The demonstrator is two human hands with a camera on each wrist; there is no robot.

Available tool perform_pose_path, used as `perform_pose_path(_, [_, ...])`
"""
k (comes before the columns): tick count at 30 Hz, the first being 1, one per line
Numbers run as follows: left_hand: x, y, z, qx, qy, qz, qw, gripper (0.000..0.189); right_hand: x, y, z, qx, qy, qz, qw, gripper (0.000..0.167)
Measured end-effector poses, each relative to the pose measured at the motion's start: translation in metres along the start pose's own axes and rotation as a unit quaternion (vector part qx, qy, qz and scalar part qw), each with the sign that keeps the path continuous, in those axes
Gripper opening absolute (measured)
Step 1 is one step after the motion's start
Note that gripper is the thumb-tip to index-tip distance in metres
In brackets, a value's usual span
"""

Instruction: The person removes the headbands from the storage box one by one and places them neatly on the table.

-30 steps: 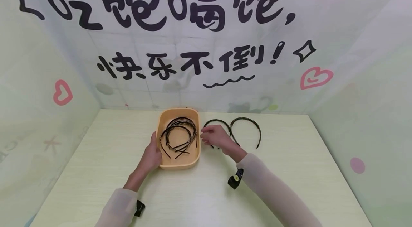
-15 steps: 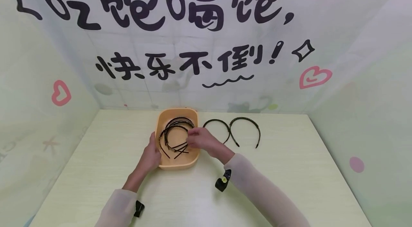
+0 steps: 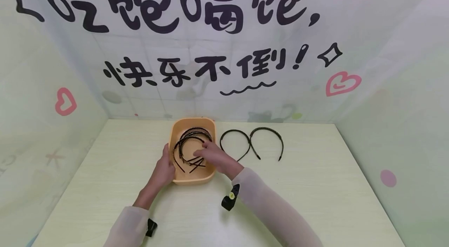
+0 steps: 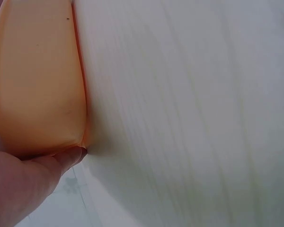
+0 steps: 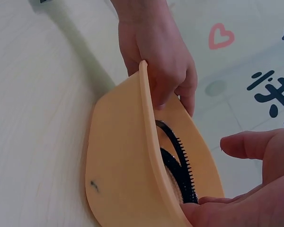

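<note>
An orange plastic bin (image 3: 194, 180) stands near the back of the table, with several black toothed headbands (image 3: 191, 136) overlapping inside it. My left hand (image 3: 165, 167) grips the bin's left side; the left wrist view shows the thumb (image 4: 68, 158) along its outer wall. Reaching over the right rim, my right hand (image 3: 217, 157) is inside the bin's outline, above the headbands. In the right wrist view its thumb and fingers are spread apart, fingertips right by a headband (image 5: 180, 161). Two more headbands lie on the table: one just right of the bin (image 3: 235, 131), another beside it (image 3: 267, 129).
The pale wood-grain table (image 3: 273, 200) is enclosed by printed walls at the back and both sides. The back wall (image 3: 301, 83) rises close behind the bin. Black wrist devices sit on the left cuff (image 3: 151, 227) and the right cuff (image 3: 230, 198).
My right hand has moved left, from beside the bin's right rim to over the headbands inside. The left hand keeps its hold on the bin.
</note>
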State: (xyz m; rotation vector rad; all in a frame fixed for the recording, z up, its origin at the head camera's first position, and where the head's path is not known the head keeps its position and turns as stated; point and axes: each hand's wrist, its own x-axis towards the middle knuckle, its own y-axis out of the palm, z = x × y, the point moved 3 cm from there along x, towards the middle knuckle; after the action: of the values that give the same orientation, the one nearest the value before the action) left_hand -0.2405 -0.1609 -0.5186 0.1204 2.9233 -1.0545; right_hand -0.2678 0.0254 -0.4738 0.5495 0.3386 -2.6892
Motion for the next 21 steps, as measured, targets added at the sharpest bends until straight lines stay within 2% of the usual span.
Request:
perform_pose_path(5, [0.0009, -0.0001, 0.0008, -0.004, -0.002, 0.003, 1.0, 0.072, 0.0016, 0.002, 0.0012, 0.01, 0.0, -0.005, 0.9999, 0.067])
perform_pose_path(8, [0.0011, -0.0003, 0.0015, -0.001, -0.005, 0.003, 1.0, 0.073, 0.0027, 0.0042, 0.0013, 0.003, -0.008, -0.022, 0.9997, 0.064])
perform_pose_path(12, [0.0006, -0.0003, 0.002, 0.001, -0.006, -0.001, 1.0, 0.072, 0.005, 0.0063, 0.0001, -0.018, -0.032, -0.077, 0.9963, 0.055])
perform_pose_path(16, [0.0, 0.0, 0.0019, 0.003, -0.005, -0.005, 1.0, 0.072, 0.0055, 0.0064, -0.001, -0.038, -0.049, -0.14, 0.9883, 0.045])
perform_pose_path(21, [0.0002, 0.0001, 0.0017, 0.001, -0.006, -0.01, 0.9999, 0.071, 0.0074, 0.0043, -0.0027, -0.007, -0.06, -0.179, 0.982, 0.032])
